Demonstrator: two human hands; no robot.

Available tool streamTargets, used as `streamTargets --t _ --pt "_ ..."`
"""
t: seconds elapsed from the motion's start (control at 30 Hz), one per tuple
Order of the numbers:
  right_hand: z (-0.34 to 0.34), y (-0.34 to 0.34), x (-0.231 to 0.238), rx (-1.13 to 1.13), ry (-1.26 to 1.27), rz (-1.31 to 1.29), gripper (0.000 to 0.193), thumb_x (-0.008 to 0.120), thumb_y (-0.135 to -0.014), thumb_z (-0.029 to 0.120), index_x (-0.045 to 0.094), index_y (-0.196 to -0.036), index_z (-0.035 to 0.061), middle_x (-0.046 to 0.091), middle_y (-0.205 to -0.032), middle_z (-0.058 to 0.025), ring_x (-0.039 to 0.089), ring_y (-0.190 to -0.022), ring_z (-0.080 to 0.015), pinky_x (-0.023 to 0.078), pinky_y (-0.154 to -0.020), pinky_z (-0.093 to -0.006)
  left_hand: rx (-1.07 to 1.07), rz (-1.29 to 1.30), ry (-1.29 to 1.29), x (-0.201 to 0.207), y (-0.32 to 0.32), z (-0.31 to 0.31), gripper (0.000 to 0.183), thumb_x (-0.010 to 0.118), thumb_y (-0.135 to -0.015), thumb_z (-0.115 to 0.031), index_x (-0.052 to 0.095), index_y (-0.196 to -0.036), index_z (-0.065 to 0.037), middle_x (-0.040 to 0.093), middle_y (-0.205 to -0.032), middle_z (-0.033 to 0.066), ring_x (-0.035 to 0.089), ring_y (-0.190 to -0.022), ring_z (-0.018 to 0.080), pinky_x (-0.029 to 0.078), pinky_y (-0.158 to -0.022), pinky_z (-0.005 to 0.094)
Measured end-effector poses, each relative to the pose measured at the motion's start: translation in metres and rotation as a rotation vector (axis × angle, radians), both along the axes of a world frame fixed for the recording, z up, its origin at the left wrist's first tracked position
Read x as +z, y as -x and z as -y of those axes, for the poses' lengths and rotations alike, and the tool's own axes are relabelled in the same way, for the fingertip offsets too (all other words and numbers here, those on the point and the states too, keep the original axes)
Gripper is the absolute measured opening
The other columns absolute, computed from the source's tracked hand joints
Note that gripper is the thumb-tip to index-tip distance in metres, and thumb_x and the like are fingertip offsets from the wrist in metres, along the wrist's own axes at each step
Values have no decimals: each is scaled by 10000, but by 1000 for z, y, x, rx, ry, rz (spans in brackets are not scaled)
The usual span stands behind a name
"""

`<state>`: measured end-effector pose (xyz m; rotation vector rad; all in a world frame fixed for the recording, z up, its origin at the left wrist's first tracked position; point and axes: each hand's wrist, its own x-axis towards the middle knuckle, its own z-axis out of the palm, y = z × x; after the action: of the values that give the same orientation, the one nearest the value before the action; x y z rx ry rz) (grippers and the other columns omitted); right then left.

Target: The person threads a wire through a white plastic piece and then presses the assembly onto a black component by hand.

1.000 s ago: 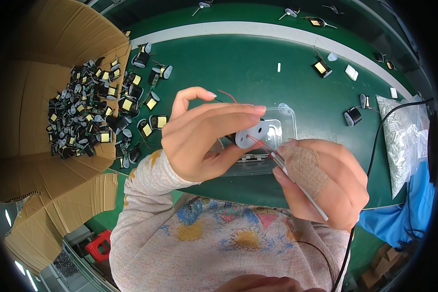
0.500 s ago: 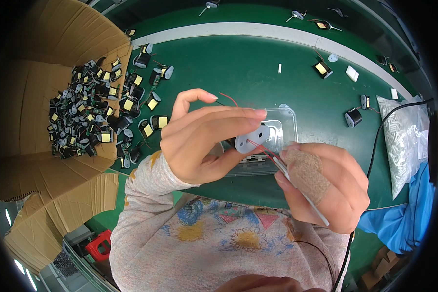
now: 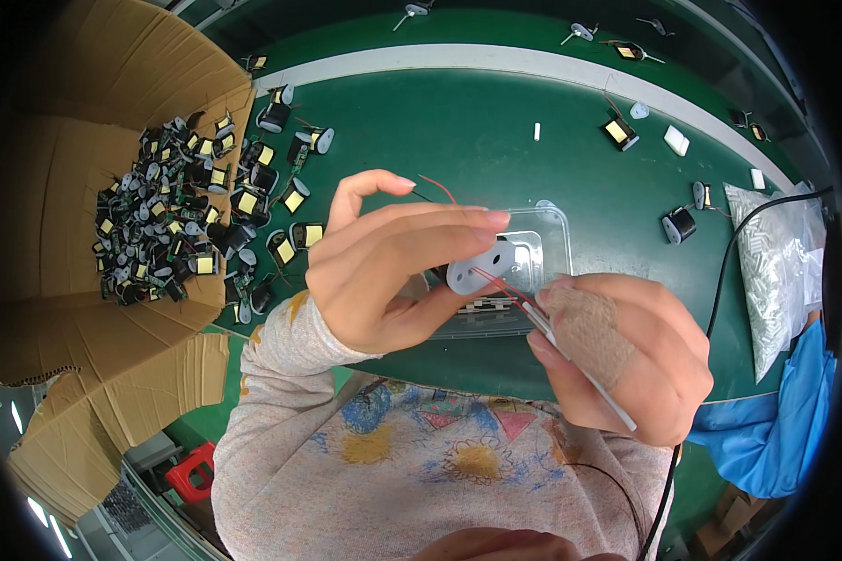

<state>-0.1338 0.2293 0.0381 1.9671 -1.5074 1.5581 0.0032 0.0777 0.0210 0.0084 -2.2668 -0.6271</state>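
My left hand (image 3: 374, 266) is closed round a small black part with a pale grey oval end cap (image 3: 477, 267); most of its body is hidden behind the fingers. Two thin red wires (image 3: 501, 286) come out of a hole in the cap and run toward my right hand (image 3: 631, 346). That hand has a tan bandage on a finger and pinches a slim grey rod-like tool (image 3: 608, 400), its tip at the wires. Another red wire (image 3: 438, 186) sticks up behind my left fingers. Below the hands stands a clear plastic box (image 3: 556, 238) with small metal-looking pieces.
At left, a cardboard box (image 3: 47, 187) on its side holds many similar black parts, some spilling onto the green table (image 3: 421, 122). A bag of white pieces (image 3: 762, 271), a black cable (image 3: 720, 290) and blue cloth (image 3: 791, 416) lie at right. Loose parts (image 3: 679, 225) sit farther back.
The grey end cap has tilted and shifted very slightly left in my left hand. My right hand stays almost still with the rod-like tool at the wires.
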Motion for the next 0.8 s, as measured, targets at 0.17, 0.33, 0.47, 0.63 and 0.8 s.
streamTargets --t 0.17,0.33,0.47,0.63,0.8 --pt "-1 -2 1 -20 -43 51 404 740 -472 -97 606 -852 -69 641 -782 -189 644 -667 -303 528 -554 -330 4 17 34 2 0 1 351 768 -623 -49 626 -942 -91 684 -977 28 660 -852 148 374 -841 330" --pt "2 -2 0 -27 -21 76 356 729 -476 -109 606 -809 -76 641 -747 -184 643 -668 -297 526 -570 -328 15 22 73 0 0 0 417 773 -602 -18 587 -969 -79 683 -954 71 665 -844 188 372 -851 357" --pt "5 -5 1 -61 -34 130 341 723 -480 -124 602 -797 -92 638 -721 -182 640 -644 -295 524 -574 -322 90 22 92 1 0 -3 331 753 -623 -43 629 -925 -99 683 -973 22 659 -864 144 360 -837 318" --pt "1 0 0 -59 -24 53 341 731 -495 -122 607 -810 -83 641 -734 -184 641 -652 -298 525 -575 -321 98 18 150 2 -1 -3 330 752 -627 -62 630 -930 -101 682 -981 22 656 -868 129 359 -831 315" --pt "-1 0 -4 -46 -11 -22 356 753 -510 -96 617 -838 -66 646 -767 -178 647 -674 -295 531 -574 -322 86 79 183 4 -4 -4 517 812 -580 -21 536 -1015 -70 679 -968 98 665 -861 209 360 -831 381"
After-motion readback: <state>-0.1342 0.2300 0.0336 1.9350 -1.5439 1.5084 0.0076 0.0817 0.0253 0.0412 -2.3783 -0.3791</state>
